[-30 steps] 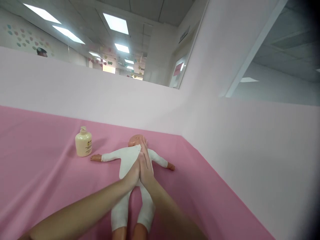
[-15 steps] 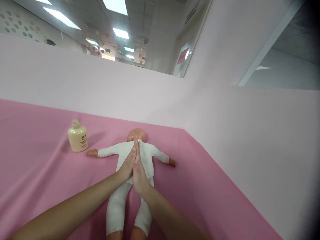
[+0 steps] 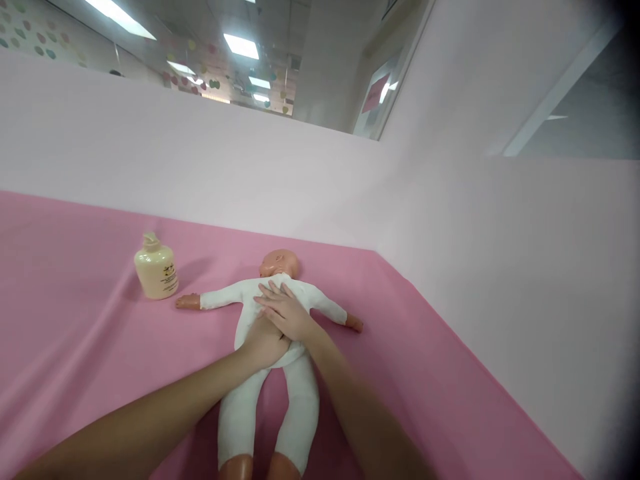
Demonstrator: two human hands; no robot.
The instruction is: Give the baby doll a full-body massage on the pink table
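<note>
A baby doll point(image 3: 317, 303) in a white long-sleeved suit lies stretched out on a pink cover, head toward the wall, arms out to the sides. My left hand point(image 3: 264, 341) rests on the doll's torso, flat as far as it shows. Across it lies my right hand point(image 3: 286, 313), its fingers extended and slightly spread, hiding much of the left hand's fingers. Neither hand grips anything. Beyond the doll's hand on the left stands a cream pump bottle point(image 3: 157, 272) with dark print.
The pink cover point(image 3: 90, 267) has folds at the left and meets a white wall point(image 3: 200, 153) behind, with another wall at the right. Above the back wall, a window or mirror point(image 3: 320, 80) shows ceiling lights and coloured dots.
My palms were pressed together upright over the doll's torso. Now they are parted and laid flat, the right over the left. The view has tilted slightly downward.
</note>
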